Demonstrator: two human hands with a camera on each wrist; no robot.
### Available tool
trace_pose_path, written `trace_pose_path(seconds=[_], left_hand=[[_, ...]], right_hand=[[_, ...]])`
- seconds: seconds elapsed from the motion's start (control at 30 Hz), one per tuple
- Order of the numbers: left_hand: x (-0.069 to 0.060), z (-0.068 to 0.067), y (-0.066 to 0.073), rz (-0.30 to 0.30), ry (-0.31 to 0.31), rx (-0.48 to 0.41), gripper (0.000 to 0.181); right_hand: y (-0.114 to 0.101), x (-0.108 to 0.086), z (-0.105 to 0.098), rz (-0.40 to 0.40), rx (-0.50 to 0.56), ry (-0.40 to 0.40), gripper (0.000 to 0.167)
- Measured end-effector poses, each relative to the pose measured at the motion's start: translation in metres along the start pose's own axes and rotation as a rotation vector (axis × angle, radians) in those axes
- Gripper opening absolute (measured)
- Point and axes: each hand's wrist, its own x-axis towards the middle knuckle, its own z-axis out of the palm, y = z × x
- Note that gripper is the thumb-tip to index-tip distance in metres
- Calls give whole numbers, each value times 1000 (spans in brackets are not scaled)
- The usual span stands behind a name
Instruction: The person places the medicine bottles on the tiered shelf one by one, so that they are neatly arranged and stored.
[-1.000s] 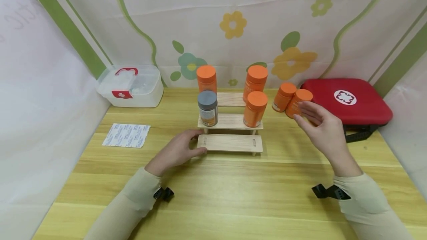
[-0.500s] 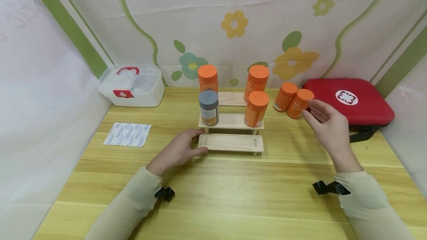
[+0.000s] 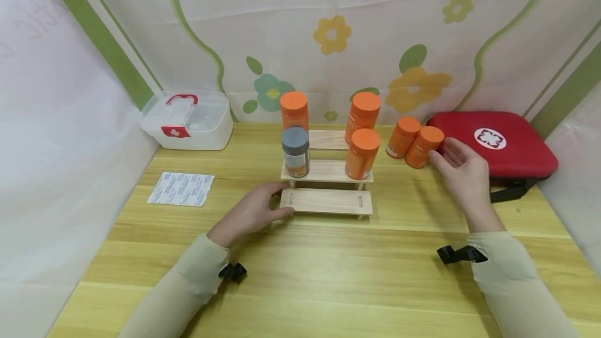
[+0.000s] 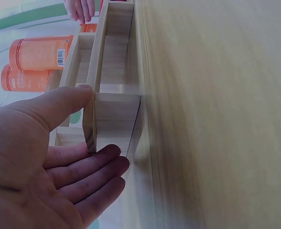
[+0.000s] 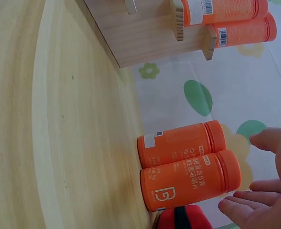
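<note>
My left hand [image 3: 251, 210] holds the left end of the lowest step of a small wooden tiered rack [image 3: 324, 201]. In the left wrist view the thumb [image 4: 71, 102] lies against the step's edge, with the other fingers around its end. My right hand [image 3: 465, 176] is beside two orange pill bottles, fingers apart and holding nothing. The nearer pill bottle [image 3: 424, 146] stands upright against the farther orange pill bottle [image 3: 403, 137]. In the right wrist view the fingertips are near the cap of the nearer bottle [image 5: 190, 181]; a gap shows.
On the rack's middle step stand a grey-capped bottle [image 3: 296, 153] and an orange bottle [image 3: 362, 155]. Behind them are two more orange bottles. A red first-aid case [image 3: 507, 145] lies right, a clear first-aid box [image 3: 192, 124] back left, and a printed white sheet [image 3: 180, 189] left.
My right hand has moved slightly right, from in front of the nearer pill bottle to its right side. The left hand stays at the rack, and the bottles have not moved.
</note>
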Motion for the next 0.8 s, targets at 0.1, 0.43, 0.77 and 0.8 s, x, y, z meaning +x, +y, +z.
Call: trace_pose_path(seconds=[0.1,0.43,0.77,0.8], left_hand=[[1,0,0,3,1,2,70],[2,1,-1,16,10,3,69],[0,2,-1,12,11,-15,68],[0,1,-1,12,11,-13,68]], right_hand=[[2,6,1,21,10,-9,80],[10,25,9,56,43,-17,82],[14,35,19,80,40,-28,83],[14,36,20,82,41,-28,83]])
